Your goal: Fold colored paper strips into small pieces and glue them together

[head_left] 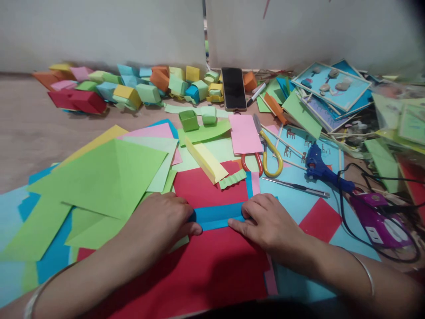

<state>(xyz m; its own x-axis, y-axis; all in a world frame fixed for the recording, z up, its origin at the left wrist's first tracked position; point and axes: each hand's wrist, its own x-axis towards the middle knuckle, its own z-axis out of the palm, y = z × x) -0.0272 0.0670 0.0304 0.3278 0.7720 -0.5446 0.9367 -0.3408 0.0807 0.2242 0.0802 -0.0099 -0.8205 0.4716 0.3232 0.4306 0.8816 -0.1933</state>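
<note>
At left, a loose lime-green paper sheet (109, 173) lies beside the left hand (162, 219), which pinches the near end of a long, folded blue paper strip (217, 215). The strip lies over a large red paper sheet (212, 270); the right hand (265, 219) grips its other end. Creasing seems in hand; the next move likely calls for even pressure along the fold, edges aligned. Further right lies a slim silver craft knife (295, 187).

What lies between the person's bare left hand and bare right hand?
In the head view, a folded blue paper strip stretches from the left hand to the right hand, over red paper.
</note>
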